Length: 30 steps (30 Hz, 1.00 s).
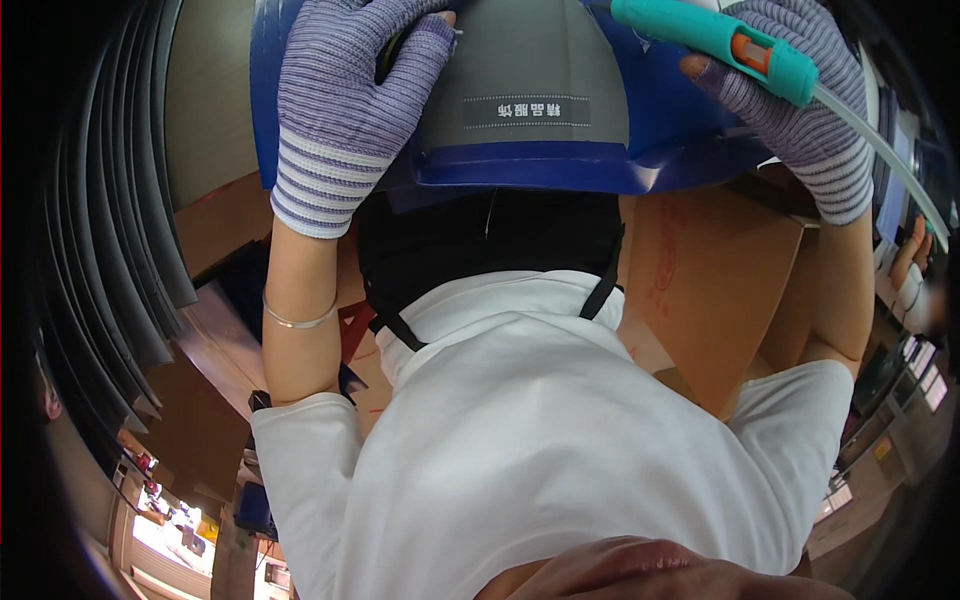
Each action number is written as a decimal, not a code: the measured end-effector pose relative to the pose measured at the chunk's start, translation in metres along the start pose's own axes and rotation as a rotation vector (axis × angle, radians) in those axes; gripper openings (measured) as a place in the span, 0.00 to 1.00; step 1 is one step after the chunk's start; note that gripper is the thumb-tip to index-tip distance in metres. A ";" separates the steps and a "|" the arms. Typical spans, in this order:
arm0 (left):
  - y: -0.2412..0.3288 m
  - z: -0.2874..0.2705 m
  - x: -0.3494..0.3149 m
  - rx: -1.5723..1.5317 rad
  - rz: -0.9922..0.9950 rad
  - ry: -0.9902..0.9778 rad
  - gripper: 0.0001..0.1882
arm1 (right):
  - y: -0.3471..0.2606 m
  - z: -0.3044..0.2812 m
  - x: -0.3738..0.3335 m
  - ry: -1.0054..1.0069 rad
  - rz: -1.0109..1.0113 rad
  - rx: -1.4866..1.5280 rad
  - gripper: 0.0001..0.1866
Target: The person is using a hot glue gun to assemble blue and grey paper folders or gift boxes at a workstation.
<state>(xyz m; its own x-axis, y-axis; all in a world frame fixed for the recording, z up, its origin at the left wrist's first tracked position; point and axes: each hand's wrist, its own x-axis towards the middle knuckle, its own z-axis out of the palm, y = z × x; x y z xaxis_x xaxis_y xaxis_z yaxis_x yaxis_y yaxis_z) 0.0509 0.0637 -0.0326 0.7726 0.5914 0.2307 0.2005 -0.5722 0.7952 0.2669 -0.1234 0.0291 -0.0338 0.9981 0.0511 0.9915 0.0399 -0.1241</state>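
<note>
My left hand (355,95), in a purple-and-white striped glove, lies over the left part of a grey panel (530,60) with a small dark label. Its thumb and index finger curl together around a dark thing with a yellow edge that I cannot make out; a white wisp shows at the thumb tip. Under the panel is a glossy blue sheet or tray (530,168). At the upper right my right hand (790,110), gloved alike, grips a teal pen-shaped tool (780,70), perhaps a glue gun. It has an orange insert and a whitish, bending tail (885,150).
Cardboard (710,270) stands below the blue edge, right of my lap. Black curved sheets (110,200) are stacked along the left side. At the far right another person's hand (910,250) shows. A bright area (175,540) with blurred things lies at the lower left.
</note>
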 end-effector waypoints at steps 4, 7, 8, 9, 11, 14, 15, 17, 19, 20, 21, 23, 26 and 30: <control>0.001 0.000 -0.001 -0.017 -0.029 0.005 0.13 | 0.002 0.004 0.002 -0.018 0.007 0.057 0.16; 0.000 0.000 -0.001 0.077 0.000 -0.007 0.14 | 0.005 0.006 0.003 -0.038 0.014 0.097 0.16; 0.000 -0.001 -0.002 0.074 -0.002 -0.008 0.14 | 0.006 0.006 0.003 -0.045 0.018 0.108 0.16; 0.000 0.000 -0.002 0.114 0.018 -0.003 0.14 | 0.007 0.006 0.002 -0.051 0.026 0.118 0.16; 0.000 0.001 -0.001 0.151 0.040 -0.001 0.14 | 0.009 0.005 0.000 -0.063 0.042 0.139 0.17; 0.001 0.001 -0.003 0.151 -0.003 0.003 0.14 | 0.008 0.006 -0.003 -0.078 0.058 0.174 0.17; 0.001 0.002 -0.003 0.120 -0.017 0.001 0.14 | 0.008 0.005 -0.005 -0.085 0.067 0.181 0.17; 0.000 0.005 -0.002 0.079 -0.030 -0.003 0.14 | 0.009 0.004 -0.010 -0.123 0.084 0.160 0.17; -0.001 0.002 -0.003 0.152 0.009 -0.010 0.14 | 0.010 0.007 -0.009 -0.138 0.090 0.190 0.17; 0.000 0.002 -0.005 0.159 0.002 -0.009 0.14 | 0.010 0.008 -0.008 -0.155 0.104 0.212 0.18; 0.002 0.004 -0.005 0.116 -0.020 0.002 0.14 | 0.009 0.007 -0.009 -0.176 0.127 0.226 0.19; 0.003 0.005 -0.005 0.071 -0.044 0.011 0.14 | 0.007 0.004 -0.010 -0.216 0.174 0.255 0.21; 0.002 0.006 -0.002 0.117 -0.030 0.000 0.14 | 0.004 -0.002 -0.011 -0.275 0.251 0.294 0.24; 0.003 0.002 -0.004 0.095 -0.071 0.017 0.14 | 0.003 -0.007 -0.008 -0.351 0.323 0.357 0.28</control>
<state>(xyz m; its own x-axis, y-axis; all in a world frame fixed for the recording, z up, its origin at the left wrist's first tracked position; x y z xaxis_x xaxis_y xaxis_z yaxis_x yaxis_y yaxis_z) 0.0496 0.0588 -0.0318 0.7444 0.6413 0.1860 0.3111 -0.5795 0.7533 0.2706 -0.1320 0.0353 0.1625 0.9155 -0.3680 0.8568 -0.3159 -0.4076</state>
